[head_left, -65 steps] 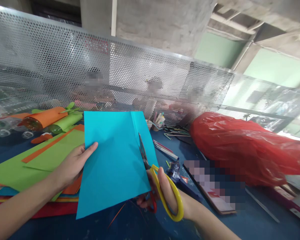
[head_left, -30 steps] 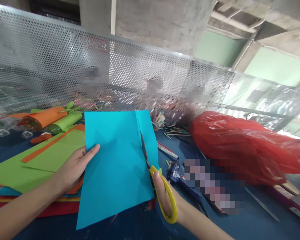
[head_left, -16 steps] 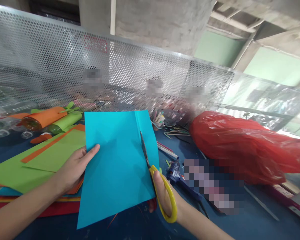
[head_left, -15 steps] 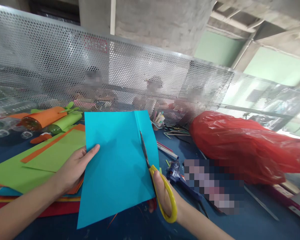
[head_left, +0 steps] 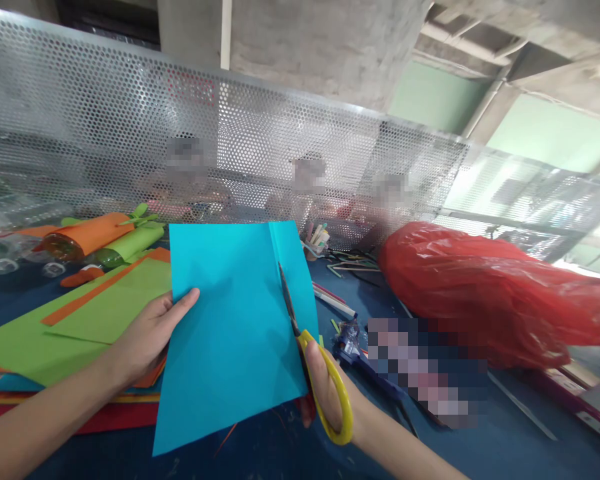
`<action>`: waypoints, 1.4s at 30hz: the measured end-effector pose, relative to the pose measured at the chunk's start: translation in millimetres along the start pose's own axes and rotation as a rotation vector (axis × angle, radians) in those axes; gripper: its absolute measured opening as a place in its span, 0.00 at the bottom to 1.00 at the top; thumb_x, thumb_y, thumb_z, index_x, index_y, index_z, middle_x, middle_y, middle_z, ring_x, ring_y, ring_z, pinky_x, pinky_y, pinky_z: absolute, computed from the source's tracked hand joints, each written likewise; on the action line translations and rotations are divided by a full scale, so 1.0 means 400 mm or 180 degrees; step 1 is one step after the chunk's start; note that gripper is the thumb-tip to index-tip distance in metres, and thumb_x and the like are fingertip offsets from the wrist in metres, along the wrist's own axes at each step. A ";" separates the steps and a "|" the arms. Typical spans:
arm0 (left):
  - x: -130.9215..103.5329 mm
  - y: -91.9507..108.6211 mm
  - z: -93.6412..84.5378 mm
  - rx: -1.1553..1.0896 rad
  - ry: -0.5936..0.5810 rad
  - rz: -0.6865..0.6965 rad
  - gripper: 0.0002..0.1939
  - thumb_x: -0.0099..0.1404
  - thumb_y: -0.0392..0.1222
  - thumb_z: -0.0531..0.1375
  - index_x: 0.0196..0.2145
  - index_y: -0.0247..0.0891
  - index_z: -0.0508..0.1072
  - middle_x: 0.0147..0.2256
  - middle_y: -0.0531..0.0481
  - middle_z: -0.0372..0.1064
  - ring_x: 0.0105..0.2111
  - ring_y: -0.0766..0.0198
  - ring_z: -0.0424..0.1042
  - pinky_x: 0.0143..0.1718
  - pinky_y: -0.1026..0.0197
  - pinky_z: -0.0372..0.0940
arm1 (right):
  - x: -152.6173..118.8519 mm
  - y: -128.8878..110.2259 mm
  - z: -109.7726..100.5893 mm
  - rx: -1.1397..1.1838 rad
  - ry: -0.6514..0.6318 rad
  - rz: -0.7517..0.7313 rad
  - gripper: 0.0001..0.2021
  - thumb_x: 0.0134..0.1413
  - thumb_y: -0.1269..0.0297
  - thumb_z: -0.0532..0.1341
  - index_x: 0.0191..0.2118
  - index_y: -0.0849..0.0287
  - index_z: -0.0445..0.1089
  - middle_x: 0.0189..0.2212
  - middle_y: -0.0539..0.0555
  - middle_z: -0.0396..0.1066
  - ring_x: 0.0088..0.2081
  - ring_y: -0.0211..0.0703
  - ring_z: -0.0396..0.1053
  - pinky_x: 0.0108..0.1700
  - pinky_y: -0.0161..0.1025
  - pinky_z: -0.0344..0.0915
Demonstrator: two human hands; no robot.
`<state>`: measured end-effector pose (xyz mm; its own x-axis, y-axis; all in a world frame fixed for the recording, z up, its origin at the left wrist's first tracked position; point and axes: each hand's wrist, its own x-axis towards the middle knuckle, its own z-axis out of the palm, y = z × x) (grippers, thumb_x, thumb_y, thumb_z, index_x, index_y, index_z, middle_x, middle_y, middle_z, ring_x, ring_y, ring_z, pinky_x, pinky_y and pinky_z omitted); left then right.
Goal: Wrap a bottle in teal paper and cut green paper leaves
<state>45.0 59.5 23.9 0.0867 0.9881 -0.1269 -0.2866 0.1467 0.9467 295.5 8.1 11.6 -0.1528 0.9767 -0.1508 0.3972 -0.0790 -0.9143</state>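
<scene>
A sheet of bright blue paper (head_left: 225, 320) is held up over the table. My left hand (head_left: 155, 327) pinches its left edge, thumb on the front and the fingers hidden behind. My right hand (head_left: 325, 380) is closed round the yellow handles of a pair of scissors (head_left: 349, 420). Their visible blade lies over the front of the sheet, pointing up along a line near the right side. A strip at the upper right stands slightly apart from the rest at that line. The other blade is hidden by the paper.
Green paper (head_left: 95, 327) and other coloured sheets lie stacked at left, below wrapped bottles (head_left: 93, 235). A blue glue gun (head_left: 365, 363) and white marker (head_left: 337, 305) lie right of the sheet. Beyond are a red plastic bag (head_left: 470, 287) and a perforated metal screen (head_left: 280, 133), people behind it.
Almost nothing differs. The scissors and the sheet's lower edge have shifted very slightly; both hands keep their hold.
</scene>
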 end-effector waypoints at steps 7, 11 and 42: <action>0.001 0.002 0.003 -0.0057 0.0060 -0.0028 0.18 0.51 0.54 0.70 0.38 0.45 0.79 0.36 0.49 0.81 0.39 0.47 0.79 0.33 0.57 0.77 | 0.000 -0.005 0.002 0.0022 0.0029 -0.0135 0.36 0.42 0.22 0.39 0.30 0.54 0.56 0.11 0.41 0.53 0.10 0.33 0.55 0.13 0.30 0.52; -0.002 0.002 0.004 -0.0053 0.0035 -0.0028 0.16 0.53 0.53 0.68 0.39 0.46 0.79 0.37 0.50 0.81 0.39 0.48 0.79 0.33 0.57 0.77 | -0.001 0.000 0.004 0.0057 0.0047 -0.0141 0.36 0.43 0.22 0.39 0.30 0.54 0.55 0.11 0.41 0.53 0.10 0.33 0.55 0.12 0.31 0.50; -0.008 0.007 0.014 -0.0067 0.0122 -0.0047 0.21 0.52 0.52 0.69 0.42 0.41 0.78 0.38 0.46 0.80 0.39 0.45 0.79 0.32 0.54 0.76 | 0.006 -0.008 -0.001 -0.0116 0.0042 0.0106 0.38 0.41 0.22 0.41 0.34 0.56 0.57 0.09 0.40 0.53 0.10 0.33 0.54 0.10 0.29 0.50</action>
<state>49.3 56.6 28.8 0.0545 0.9868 -0.1524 -0.3055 0.1618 0.9383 294.1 10.7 14.2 -0.1272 0.9762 -0.1758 0.4346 -0.1044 -0.8945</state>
